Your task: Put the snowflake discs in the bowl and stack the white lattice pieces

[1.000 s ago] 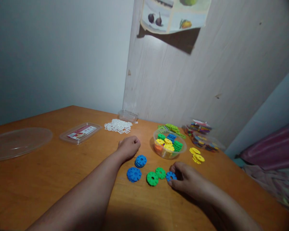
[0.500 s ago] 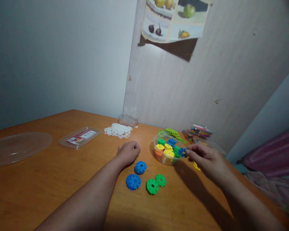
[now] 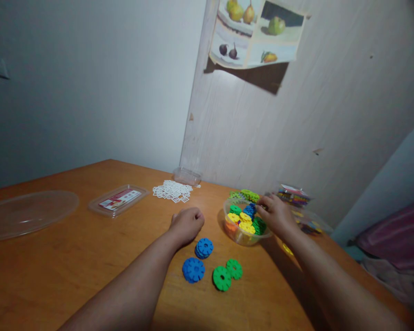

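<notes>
My right hand (image 3: 274,212) reaches over the right rim of a clear plastic bowl (image 3: 232,233). Its fingertips are pinched at a dark blue notched disc (image 3: 252,208) beside the blue ones inside; the fingers partly hide it. Stacks of green, yellow (image 3: 246,227) and orange discs also fill the bowl. My left hand (image 3: 186,225) rests on the table as a loose fist, with nothing visible in it. Just in front of it are two stacks of blue discs (image 3: 193,270), and to their right lie green discs (image 3: 222,278).
White lattice pieces (image 3: 172,191) lie in a pile behind my left hand, near a clear container (image 3: 186,176). On the left are a labelled clear lid (image 3: 119,201) and a large oval lid (image 3: 31,214). Lime-green pieces (image 3: 249,196) and a colourful package (image 3: 293,195) sit behind the bowl.
My right hand has moved left and inward with the blue disc, from beside the bowl to above the blue discs in it. My left hand stays put; the view has shifted slightly.
</notes>
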Motion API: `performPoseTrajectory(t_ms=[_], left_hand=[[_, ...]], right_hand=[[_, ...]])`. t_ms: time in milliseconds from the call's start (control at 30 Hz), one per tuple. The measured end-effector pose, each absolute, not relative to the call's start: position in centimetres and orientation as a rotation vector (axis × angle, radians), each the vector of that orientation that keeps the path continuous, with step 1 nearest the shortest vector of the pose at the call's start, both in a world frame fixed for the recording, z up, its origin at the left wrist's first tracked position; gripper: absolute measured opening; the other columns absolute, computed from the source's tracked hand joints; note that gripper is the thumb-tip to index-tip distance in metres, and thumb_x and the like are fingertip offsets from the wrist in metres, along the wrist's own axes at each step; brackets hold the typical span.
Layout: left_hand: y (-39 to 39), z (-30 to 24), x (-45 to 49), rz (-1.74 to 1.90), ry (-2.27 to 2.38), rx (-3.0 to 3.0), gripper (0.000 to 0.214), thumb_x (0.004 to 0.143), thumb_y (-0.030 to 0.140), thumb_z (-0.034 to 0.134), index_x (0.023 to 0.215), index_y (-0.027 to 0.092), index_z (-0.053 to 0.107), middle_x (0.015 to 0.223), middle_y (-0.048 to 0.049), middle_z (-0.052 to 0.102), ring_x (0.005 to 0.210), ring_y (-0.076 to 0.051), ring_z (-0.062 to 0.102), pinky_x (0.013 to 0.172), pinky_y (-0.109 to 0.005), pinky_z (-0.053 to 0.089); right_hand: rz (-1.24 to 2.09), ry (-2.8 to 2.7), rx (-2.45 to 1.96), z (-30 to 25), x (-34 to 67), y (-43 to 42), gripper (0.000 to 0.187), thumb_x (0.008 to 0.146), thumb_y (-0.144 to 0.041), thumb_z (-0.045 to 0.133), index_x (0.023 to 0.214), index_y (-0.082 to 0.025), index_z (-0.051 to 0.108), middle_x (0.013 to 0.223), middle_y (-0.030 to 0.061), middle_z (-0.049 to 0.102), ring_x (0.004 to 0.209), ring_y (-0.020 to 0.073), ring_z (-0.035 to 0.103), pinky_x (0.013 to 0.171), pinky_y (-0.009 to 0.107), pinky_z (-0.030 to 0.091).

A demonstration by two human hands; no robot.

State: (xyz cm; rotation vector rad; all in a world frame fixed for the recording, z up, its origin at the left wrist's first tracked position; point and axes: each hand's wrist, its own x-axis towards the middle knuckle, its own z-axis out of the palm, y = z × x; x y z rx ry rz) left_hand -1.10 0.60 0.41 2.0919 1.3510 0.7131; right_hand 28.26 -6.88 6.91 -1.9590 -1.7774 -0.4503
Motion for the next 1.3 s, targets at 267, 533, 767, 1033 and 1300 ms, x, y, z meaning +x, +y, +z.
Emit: performPoseTrajectory(t_ms=[267, 533, 767, 1033, 1300], left_hand=[[0.5, 0.4, -1.0, 0.708, 1.371, 2.072, 0.014, 0.08, 0.029, 0.054, 0.077, 0.023, 0.066, 0.077, 0.0004, 0.071, 0.078, -0.018, 0.062, 0.065, -0.025, 0.037], [0.5, 0.5, -0.9, 0.718, 1.374, 2.038, 0.015, 0.079, 0.03, 0.053, 0.076, 0.023, 0.066, 0.075, 0.0009, 0.071, 0.075, -0.017, 0.062, 0.065, -0.025, 0.038], [0.3, 0.7, -0.9, 0.688, 1.393, 2.022, 0.014, 0.08, 0.029, 0.055, 0.078, 0.023, 0.068, 0.074, 0.0011, 0.07, 0.077, -0.017, 0.062, 0.067, -0.025, 0.04], [0.3, 0.6, -0.9, 0.706, 1.379, 2.028, 0.014, 0.08, 0.03, 0.054, 0.077, 0.023, 0.067, 0.074, 0.0011, 0.07, 0.075, -0.017, 0.062, 0.066, -0.025, 0.04], [0.4, 0.4, -0.9, 0.709, 1.377, 2.032, 0.014, 0.079, 0.028, 0.055, 0.076, 0.023, 0.067, 0.073, 0.0004, 0.07, 0.076, -0.017, 0.062, 0.068, -0.026, 0.041]], right_hand=[[-0.341, -1.56, -1.823, 6.3, 29.2, -9.1, 0.031, 0.088, -0.044, 0.051, 0.086, -0.019, 0.07, 0.078, 0.0036, 0.065, 0.071, 0.0182, 0.057, 0.063, 0.029, 0.039], [-0.13, -1.52, -1.716, 6.2, 26.4, -15.0, 0.03, 0.089, -0.045, 0.053, 0.079, -0.019, 0.065, 0.07, 0.0017, 0.061, 0.064, 0.0165, 0.054, 0.057, 0.027, 0.039], [0.405, -1.765, -1.743, 4.3, 20.4, -19.0, 0.021, 0.09, -0.033, 0.052, 0.075, -0.02, 0.061, 0.068, 0.0007, 0.06, 0.063, 0.0148, 0.054, 0.054, 0.025, 0.039], [0.544, -1.944, -1.83, 3.1, 19.0, -17.6, 0.031, 0.083, -0.036, 0.064, 0.11, -0.02, 0.066, 0.099, 0.0063, 0.065, 0.085, 0.0196, 0.059, 0.072, 0.03, 0.044], [0.558, -1.848, -1.917, 1.7, 18.9, -17.1, 0.019, 0.077, -0.027, 0.065, 0.094, -0.019, 0.063, 0.077, 0.0005, 0.059, 0.068, 0.0145, 0.052, 0.056, 0.025, 0.036]])
